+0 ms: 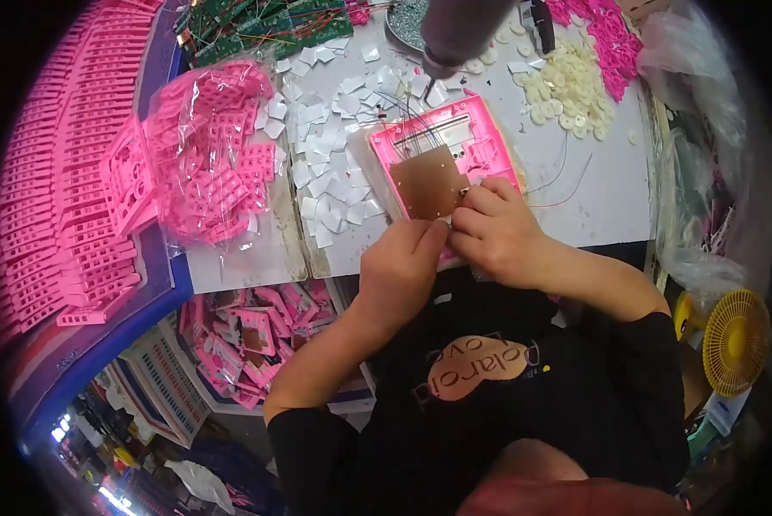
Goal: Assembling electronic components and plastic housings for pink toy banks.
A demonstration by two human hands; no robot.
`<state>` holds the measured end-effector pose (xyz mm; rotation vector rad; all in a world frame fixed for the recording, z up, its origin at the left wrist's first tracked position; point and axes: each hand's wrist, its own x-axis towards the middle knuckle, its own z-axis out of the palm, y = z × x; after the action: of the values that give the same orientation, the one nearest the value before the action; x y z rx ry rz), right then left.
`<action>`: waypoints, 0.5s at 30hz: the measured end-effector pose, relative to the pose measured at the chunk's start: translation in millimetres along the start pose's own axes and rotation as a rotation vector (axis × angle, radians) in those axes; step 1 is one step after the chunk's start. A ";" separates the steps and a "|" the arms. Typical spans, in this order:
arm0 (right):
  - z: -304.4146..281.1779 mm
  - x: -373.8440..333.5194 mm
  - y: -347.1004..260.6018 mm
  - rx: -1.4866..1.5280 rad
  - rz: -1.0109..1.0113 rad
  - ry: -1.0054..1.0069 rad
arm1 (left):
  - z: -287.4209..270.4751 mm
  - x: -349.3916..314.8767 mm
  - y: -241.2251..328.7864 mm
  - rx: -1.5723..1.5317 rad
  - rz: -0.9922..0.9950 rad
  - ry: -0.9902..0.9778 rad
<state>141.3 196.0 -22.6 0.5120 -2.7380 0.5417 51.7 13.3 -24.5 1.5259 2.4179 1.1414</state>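
A pink plastic casing (pixel 495 142) lies open on the worktable in front of me. Inside it sits a brown circuit board (pixel 429 182), with thin wires (pixel 420 125) running from its far side. At the board's near edge, my left hand (pixel 399 262) is closed in a pinch, thumb and forefinger together. My right hand (pixel 499 234) meets it there, its fingers bent and closed over the board's near right corner. Whatever small piece lies between the fingertips is hidden. Above the casing's far edge hangs a dark electric screwdriver (pixel 467 34), its bit pointing down.
White paper squares (pixel 326 163) lie scattered left of the casing. Bagged pink parts (pixel 214 163) and stacked pink pieces (pixel 67 155) fill the left. Green circuit boards (pixel 265 30) lie at the back; cream discs (pixel 566 90) back right. A bin of pink assemblies (pixel 257 335) stands below.
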 end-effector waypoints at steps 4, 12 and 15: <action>-17.7 1.5 -8.0 -0.014 0.099 -0.215 | -6.9 -4.3 -7.2 -0.014 -0.015 0.076; -24.2 1.0 -6.4 0.072 0.098 -0.206 | -20.3 -43.9 3.3 0.216 -0.261 0.092; -20.7 3.5 -0.5 0.146 0.087 -0.099 | -12.0 -49.6 7.1 -0.078 -0.293 0.040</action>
<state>142.9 203.2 -3.0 0.4665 -2.8395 0.7616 77.2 -31.4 -27.3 1.0907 2.4833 1.1961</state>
